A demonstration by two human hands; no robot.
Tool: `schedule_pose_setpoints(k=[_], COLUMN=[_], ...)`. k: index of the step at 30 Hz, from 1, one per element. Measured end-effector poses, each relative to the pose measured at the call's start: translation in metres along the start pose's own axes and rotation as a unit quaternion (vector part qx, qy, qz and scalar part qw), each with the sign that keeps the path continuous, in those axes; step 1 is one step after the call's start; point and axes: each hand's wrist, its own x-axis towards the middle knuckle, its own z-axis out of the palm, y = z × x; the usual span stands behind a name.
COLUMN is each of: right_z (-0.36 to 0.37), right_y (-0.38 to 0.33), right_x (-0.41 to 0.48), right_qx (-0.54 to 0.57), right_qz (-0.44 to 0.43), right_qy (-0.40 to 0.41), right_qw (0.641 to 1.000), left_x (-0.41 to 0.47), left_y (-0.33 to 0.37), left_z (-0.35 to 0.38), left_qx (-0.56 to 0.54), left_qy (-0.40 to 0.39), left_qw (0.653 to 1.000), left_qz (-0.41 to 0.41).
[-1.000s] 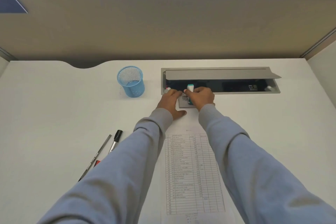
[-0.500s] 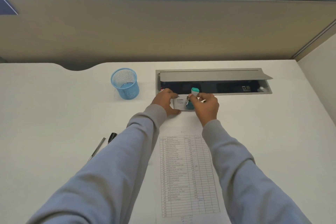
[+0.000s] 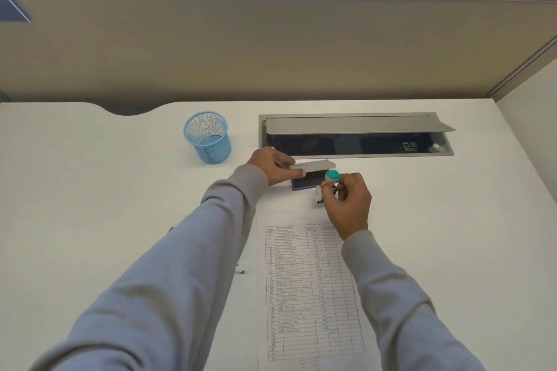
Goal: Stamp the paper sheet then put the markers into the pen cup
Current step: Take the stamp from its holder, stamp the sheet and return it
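A printed paper sheet (image 3: 307, 289) with a table lies on the white desk between my arms. Just beyond its top edge sits an ink pad (image 3: 309, 181) with its grey lid raised; my left hand (image 3: 275, 169) holds that lid up. My right hand (image 3: 346, 202) grips a small stamp with a teal top (image 3: 331, 177), held just right of the pad, above the sheet's top. A blue mesh pen cup (image 3: 208, 137) stands upright and looks empty, left of the pad. My left sleeve hides the markers; only a small tip (image 3: 241, 270) shows.
A grey cable box (image 3: 355, 135) with its flap open is set into the desk behind the ink pad. A tan partition wall (image 3: 271, 48) closes the desk's far side. White desk surface (image 3: 90, 205) extends left and right of the sheet.
The ink pad's lid has come open under my left hand. My right hand has drawn the stamp back to the right of the pad. The markers have slid out of sight behind my left sleeve.
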Motion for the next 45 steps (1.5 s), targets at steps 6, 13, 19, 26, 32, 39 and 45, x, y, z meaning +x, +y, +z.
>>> schedule_pose_setpoints(k=[6, 13, 19, 26, 32, 39, 45], right_z=[0.010, 0.027, 0.041, 0.045, 0.040, 0.040, 0.043], right_y=[-0.009, -0.011, -0.008, -0.015, -0.015, -0.014, -0.012], right_x=[0.009, 0.022, 0.023, 0.023, 0.023, 0.022, 0.019], right_qx=[-0.032, -0.054, -0.065, -0.094, -0.103, -0.112, -0.110], right_qz=[-0.048, -0.094, -0.078, -0.083, -0.093, -0.115, -0.118], right_qy=[0.023, 0.022, 0.041, 0.040, 0.034, 0.042, 0.036], right_qw=[0.998, 0.994, 0.994, 0.991, 0.990, 0.986, 0.986], left_x=[0.000, -0.001, -0.003, -0.003, -0.003, -0.001, -0.001], left_y=[0.002, 0.005, 0.006, 0.007, 0.004, 0.003, 0.003], left_z=[0.005, 0.009, 0.008, 0.010, 0.011, 0.013, 0.016], left_qx=[-0.088, -0.140, -0.166, -0.177, -0.178, -0.169, -0.162], left_qy=[0.018, 0.013, 0.014, 0.019, 0.022, 0.026, 0.038], left_qw=[0.994, 0.985, 0.980, 0.978, 0.979, 0.981, 0.982], left_qz=[-0.062, -0.104, -0.112, -0.108, -0.099, -0.095, -0.091])
